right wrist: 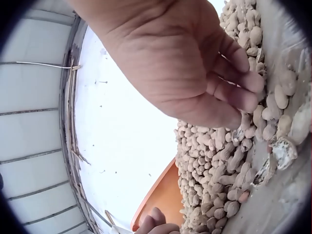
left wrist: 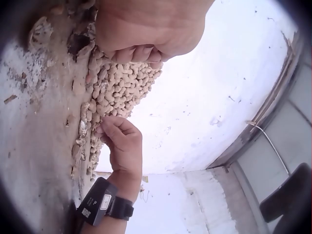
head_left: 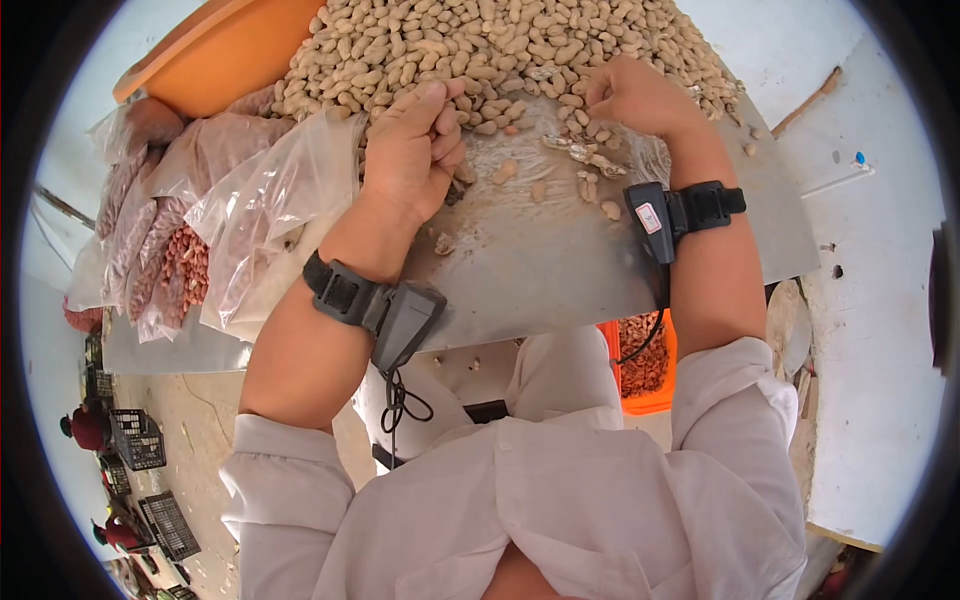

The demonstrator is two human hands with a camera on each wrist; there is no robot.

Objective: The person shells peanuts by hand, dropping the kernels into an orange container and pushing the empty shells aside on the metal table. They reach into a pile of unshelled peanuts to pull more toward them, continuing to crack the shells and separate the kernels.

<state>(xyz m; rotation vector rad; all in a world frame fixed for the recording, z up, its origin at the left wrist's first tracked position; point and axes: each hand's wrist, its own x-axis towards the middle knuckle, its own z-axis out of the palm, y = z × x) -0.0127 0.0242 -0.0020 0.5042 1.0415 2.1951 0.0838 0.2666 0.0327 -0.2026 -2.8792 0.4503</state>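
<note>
A large heap of unshelled peanuts (head_left: 480, 40) covers the far part of the metal table. My left hand (head_left: 415, 140) is raised at the heap's near edge, its fingers curled toward the palm and the thumb lying along the index finger. On the right, my right hand (head_left: 640, 95) reaches down to the peanuts with bent fingers. In the right wrist view its thumb and fingertips (right wrist: 248, 100) are right at the peanuts beside the heap's edge. Split empty shells (right wrist: 282, 153) lie close by. I cannot tell what either hand holds within its curled fingers.
Plastic bags of reddish shelled peanuts (head_left: 185, 265) lie at the table's left, below an orange basin (head_left: 225, 55). Loose peanuts (head_left: 610, 210) are scattered on the metal tabletop (head_left: 540, 270). An orange container (head_left: 650, 400) with reddish contents stands under the near edge. Black crates (head_left: 170, 525) stand on the floor.
</note>
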